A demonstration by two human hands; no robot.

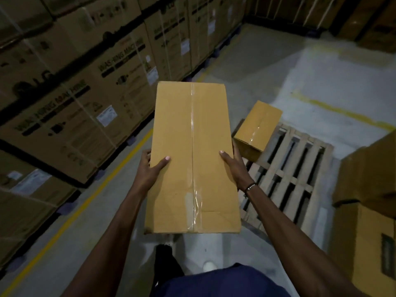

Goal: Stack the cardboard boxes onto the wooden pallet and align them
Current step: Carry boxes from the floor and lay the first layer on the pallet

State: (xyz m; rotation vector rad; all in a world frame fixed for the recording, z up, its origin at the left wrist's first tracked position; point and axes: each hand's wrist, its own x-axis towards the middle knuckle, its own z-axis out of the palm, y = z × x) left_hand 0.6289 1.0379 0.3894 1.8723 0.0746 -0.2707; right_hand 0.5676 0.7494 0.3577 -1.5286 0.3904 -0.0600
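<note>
I carry a long tan cardboard box (192,159) in front of me, its taped seam running lengthwise on top. My left hand (153,168) grips its left edge, thumb on the top face. My right hand (233,166) grips the right edge the same way, a bead bracelet on that wrist. The box hangs above the floor, just left of the wooden pallet (297,174). A smaller taped cardboard box (257,128) sits on the pallet's far left corner, turned at an angle to the slats.
Tall stacks of large printed washing machine cartons (70,97) line the left side behind a yellow floor line (90,198). More brown cartons (368,202) stand close on the right of the pallet. Grey concrete floor (321,73) stretches beyond the pallet.
</note>
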